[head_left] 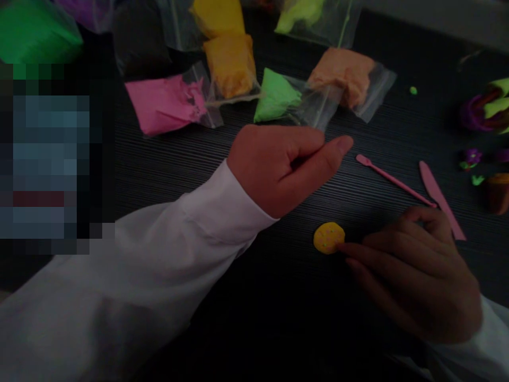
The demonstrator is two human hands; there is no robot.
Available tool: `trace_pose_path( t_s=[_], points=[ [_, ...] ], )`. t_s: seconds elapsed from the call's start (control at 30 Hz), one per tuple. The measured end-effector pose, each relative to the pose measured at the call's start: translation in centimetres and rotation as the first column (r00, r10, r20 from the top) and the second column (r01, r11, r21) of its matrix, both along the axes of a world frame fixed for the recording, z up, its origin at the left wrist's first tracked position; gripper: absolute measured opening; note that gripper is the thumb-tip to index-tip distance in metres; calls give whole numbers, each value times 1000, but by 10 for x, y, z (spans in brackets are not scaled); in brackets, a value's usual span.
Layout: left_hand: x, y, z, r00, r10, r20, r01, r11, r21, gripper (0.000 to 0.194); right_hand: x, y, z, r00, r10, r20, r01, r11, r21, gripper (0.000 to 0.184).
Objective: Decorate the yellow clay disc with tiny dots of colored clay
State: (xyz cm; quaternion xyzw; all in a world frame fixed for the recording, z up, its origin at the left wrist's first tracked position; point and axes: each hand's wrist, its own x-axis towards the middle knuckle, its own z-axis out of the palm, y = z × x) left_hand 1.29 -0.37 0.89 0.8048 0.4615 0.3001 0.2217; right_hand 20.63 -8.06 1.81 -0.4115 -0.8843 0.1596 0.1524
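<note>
A flat yellow clay disc (326,238), dotted with small pink and green specks, lies on the dark table. My right hand (421,270) has its fingers bent together, and a fingertip touches the disc's right edge. Whether a tiny piece sits between those fingertips cannot be seen. Above the disc, my left hand (288,167) is closed, with curled fingers and the thumb stretched along them; what it holds, if anything, is hidden. A thin pink modelling stick (397,182) and a pink plastic clay knife (441,201) lie just beyond my right hand.
Bags of pink clay (163,103), orange clay (231,66), light green clay (276,95) and peach clay (342,71) lie across the back. A green clay crumb (413,90), purple clay flower (472,156) and brown clay pot (499,193) are at right. A blurred patch covers the left.
</note>
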Motion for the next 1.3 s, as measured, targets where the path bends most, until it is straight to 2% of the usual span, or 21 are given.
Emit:
trace_pose_path(
  t_s=[0.17, 0.3, 0.53, 0.77, 0.87, 0.97, 1.13, 1.3],
  points=[
    [-1, 0, 0, 1000, 1, 11, -1, 1000, -7, 47, 2, 1, 3, 1000, -21, -13, 21, 1000, -5, 15],
    [-2, 1, 2, 998, 17, -58, -17, 1000, -7, 45, 1, 2, 3, 1000, -18, 3, 18, 1000, 19, 13],
    [-2, 2, 9, 963, -35, -267, 20, 998, -58, 44, 0, 1, 1, 1000, 11, 12, -12, 1000, 21, 12],
    [-3, 1, 3, 996, -27, -89, 29, 999, 17, 45, -2, 2, 4, 1000, 1, -7, -1, 1000, 27, 8],
    [-4, 0, 4, 997, -43, -62, 43, 999, -8, 45, -2, 0, 3, 1000, -2, 6, 2, 1000, 16, 11],
    [-3, 0, 5, 997, -21, -80, 17, 999, -46, 47, -2, -1, 2, 1000, -11, 16, 11, 1000, -6, 13],
    [-1, 0, 6, 990, 12, -143, -13, 1000, -4, 47, -1, -1, 0, 1000, -8, 5, 9, 1000, -30, 15],
    [-2, -1, 5, 976, -13, -219, 7, 999, -31, 48, -1, -1, 2, 999, -11, -33, 10, 1000, -27, 15]
  ],
)
